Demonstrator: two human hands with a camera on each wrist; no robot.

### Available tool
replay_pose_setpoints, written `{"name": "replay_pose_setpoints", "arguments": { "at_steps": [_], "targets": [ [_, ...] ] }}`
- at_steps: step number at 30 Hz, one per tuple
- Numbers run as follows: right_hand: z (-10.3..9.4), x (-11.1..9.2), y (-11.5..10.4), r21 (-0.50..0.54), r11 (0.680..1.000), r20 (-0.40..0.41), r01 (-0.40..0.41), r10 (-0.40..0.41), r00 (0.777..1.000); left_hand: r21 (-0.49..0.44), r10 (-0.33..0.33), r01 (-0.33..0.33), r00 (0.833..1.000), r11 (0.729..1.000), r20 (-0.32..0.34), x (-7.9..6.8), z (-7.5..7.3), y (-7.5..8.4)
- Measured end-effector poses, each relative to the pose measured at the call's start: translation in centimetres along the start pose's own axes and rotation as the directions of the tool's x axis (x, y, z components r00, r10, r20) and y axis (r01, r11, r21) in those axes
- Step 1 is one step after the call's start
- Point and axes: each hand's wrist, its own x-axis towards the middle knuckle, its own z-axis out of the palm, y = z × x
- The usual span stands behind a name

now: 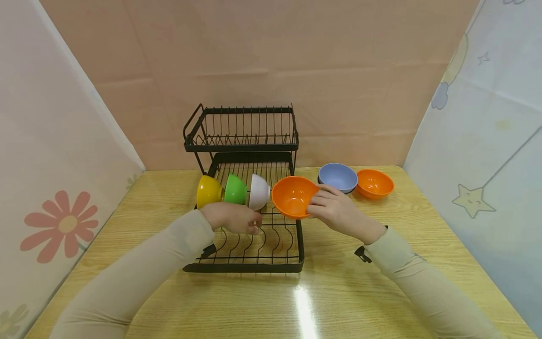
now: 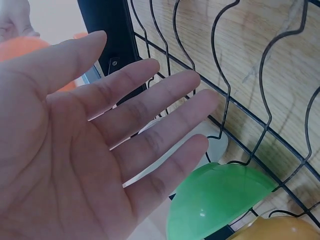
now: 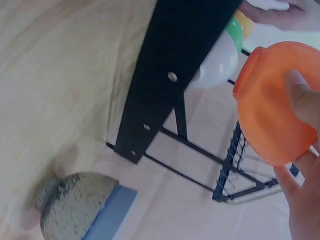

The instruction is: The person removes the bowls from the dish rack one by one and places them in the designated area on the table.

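We see the person's right hand (image 1: 338, 212) grasping an orange bowl (image 1: 292, 197) by its right side. The bowl is tilted so that its inside shows to the head camera, and it stands at the right edge of the lower tier of a black dish rack (image 1: 243, 268), just to the right of a white bowl (image 1: 259, 192). We cannot tell whether the orange bowl touches the rack.

The left hand (image 1: 235, 217) holds nothing; in the left wrist view we find its fingers (image 2: 155, 137) straight and spread apart. It is over the near half of the lower tier, just on the near side of the bowls there.

Those bowls make a row on their sides, rims to the left: a yellow bowl (image 1: 208, 192) leftmost, then a green bowl (image 1: 235, 190), then the white one.

Farther right, on the wooden tabletop (image 1: 338, 292), we see a blue bowl (image 1: 338, 177) with its opening up. We cannot tell whether the darker part beneath its rim is a second bowl. Just to its right is another orange bowl (image 1: 375, 183), also opening up.

Above the far part of the rack we see its upper tier (image 1: 241, 147), with upright wires. Behind stands a plain peach backdrop (image 1: 338, 94); the left panel bears a red flower (image 1: 67, 223), the right one a star (image 1: 473, 200).
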Motion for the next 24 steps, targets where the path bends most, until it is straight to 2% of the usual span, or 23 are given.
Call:
{"name": "replay_pose_setpoints", "arguments": {
  "at_steps": [5,8,14,18,24],
  "targets": [
    [-1.9,-0.2,1.2,-0.036,0.998,-0.014,-0.059,0.059,0.998,0.029,0.026,-0.025,1.000,0.999,-0.011,-0.1,-0.2,0.2],
    [-3.3,-0.6,2.3,-0.042,0.995,-0.057,-0.095,0.092,0.994,0.044,0.041,-0.040,0.999,0.998,-0.013,-0.2,-0.4,0.4],
    [-6.2,-2.5,5.4,-0.082,0.974,-0.139,-0.211,0.199,0.970,0.049,0.031,-0.030,1.000,0.998,-0.006,-0.3,-0.4,0.4],
    [-7.5,-4.5,7.3,-0.151,0.923,-0.156,-0.355,0.332,0.930,0.044,0.022,-0.022,1.000,0.999,-0.004,-0.3,-0.4,0.4],
    [-7.3,-8.2,9.3,-0.224,0.823,-0.162,-0.521,0.496,0.853,0.041,0.013,-0.014,1.000,0.999,0.008,-0.3,-0.4,0.5]
  ]
}}
